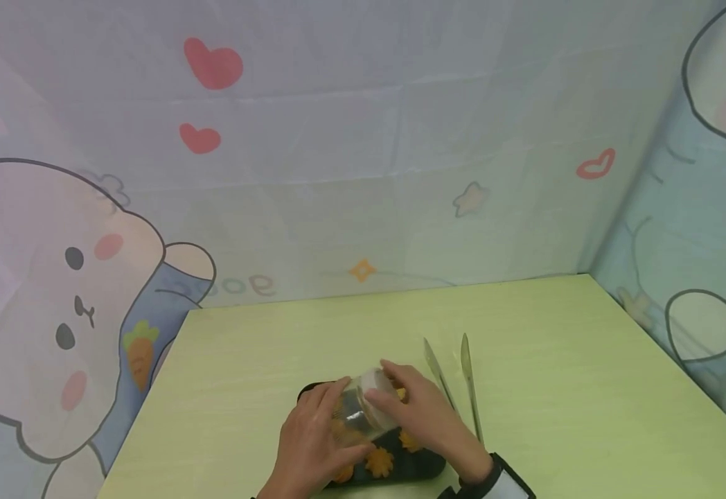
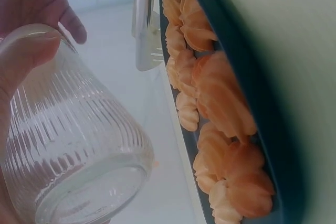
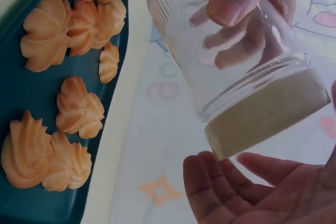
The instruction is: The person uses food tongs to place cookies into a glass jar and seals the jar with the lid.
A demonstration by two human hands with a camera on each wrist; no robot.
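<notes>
Both hands meet over a dark tray (image 1: 425, 466) of orange swirl cookies (image 1: 379, 462) at the near edge of the green table (image 1: 544, 326). The left hand (image 1: 313, 443) wraps its fingers round a ribbed glass jar (image 1: 363, 409), tilted above the tray. The right hand (image 1: 425, 412) lies at the jar's pale lid (image 3: 268, 111), palm spread; whether its fingers grip the lid is hard to tell. The hands hide much of the tray. Metal tongs (image 1: 469, 388) lie just beside the tray.

Clear ribbed glass jar (image 1: 363, 409) w/ pale lid (image 3: 268, 114); orange cookies (image 3: 73, 124), dark teal tray (image 3: 21, 87), yellow-green table (image 1: 525, 326).
</notes>
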